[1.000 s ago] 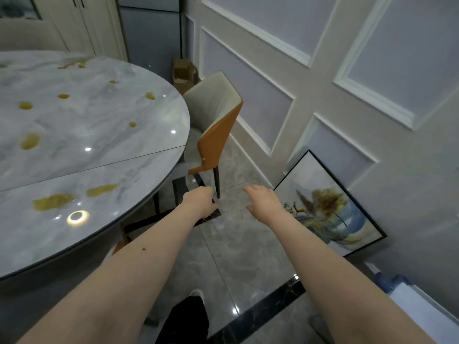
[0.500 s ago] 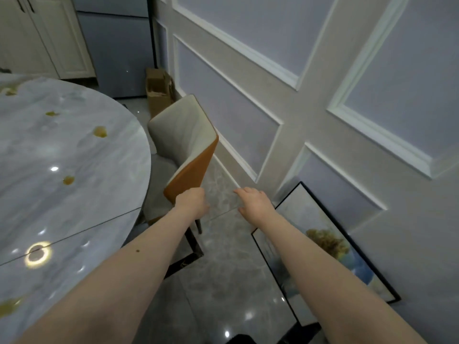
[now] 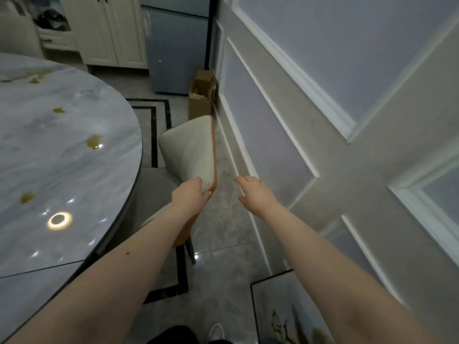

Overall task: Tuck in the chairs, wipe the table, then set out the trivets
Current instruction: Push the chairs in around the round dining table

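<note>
two bare forearms reach forward from the bottom of the view. nearest, a framed picture with a black frame [image 3: 285,316] leans low against the panelled wall [image 3: 347,120] on the right. the left hand [image 3: 190,196] is closed on the near top corner of the backrest of the cream and orange upholstered chair [image 3: 191,155], fingers curled over the edge, thumb on the cream side. the right hand [image 3: 255,192] is open, fingers loosely spread, in the air just beside the chair, touching nothing. the chair stands between the wall and the round grey marble table [image 3: 62,157], its seat partly under the rim. yellow spills [image 3: 94,142] lie on the tabletop. further back a brown cardboard box [image 3: 201,98] stands by the wall.
</note>
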Available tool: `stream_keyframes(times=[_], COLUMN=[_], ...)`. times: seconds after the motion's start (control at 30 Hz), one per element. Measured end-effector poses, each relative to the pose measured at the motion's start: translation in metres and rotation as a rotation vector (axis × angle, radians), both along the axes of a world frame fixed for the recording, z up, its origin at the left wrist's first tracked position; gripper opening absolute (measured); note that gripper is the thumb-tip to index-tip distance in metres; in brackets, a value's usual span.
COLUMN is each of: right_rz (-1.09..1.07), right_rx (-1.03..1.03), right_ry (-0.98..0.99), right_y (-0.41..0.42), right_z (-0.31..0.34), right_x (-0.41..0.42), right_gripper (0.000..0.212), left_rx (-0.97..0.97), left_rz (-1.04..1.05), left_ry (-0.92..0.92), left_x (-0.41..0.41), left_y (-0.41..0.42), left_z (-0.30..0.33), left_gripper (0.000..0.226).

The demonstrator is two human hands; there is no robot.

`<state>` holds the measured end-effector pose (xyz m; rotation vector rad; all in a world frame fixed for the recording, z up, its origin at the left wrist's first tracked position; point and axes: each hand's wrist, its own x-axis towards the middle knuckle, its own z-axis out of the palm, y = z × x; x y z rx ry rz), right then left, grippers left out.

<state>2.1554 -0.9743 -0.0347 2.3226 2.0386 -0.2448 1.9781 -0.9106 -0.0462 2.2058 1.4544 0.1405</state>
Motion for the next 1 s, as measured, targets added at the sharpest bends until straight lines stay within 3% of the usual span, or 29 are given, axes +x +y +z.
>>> stream_keyframes(times=[0.37, 0.67, 0.8, 1.0], right_rz=[0.289, 0.623, 0.801, 1.119], right_rx=[0.064, -0.074, -0.193, -0.391], right_ry=[0.026, -0.075, -0.188, -0.384], right_y=[0.161, 0.256, 0.295, 0.342], right_z=[-0.003, -0.011, -0.018, -0.038], right_x=[0.054, 0.058, 0.055, 0.046], right_gripper=[0.064, 0.066, 0.059, 0.070], left_rx=[-0.125, -0.346, -0.494, -0.721], left_rz=[0.223, 0.245, 0.237, 0.275], left_ry=[-0.013, -0.020, 0.005, 0.007], left_x=[0.075, 0.092, 0.092, 0.082], left_y=[0.112, 0.171, 0.184, 0.193], left_z=[-0.008, -0.031, -0.039, -0.042], left_gripper=[0.054, 0.063, 0.075, 0.090])
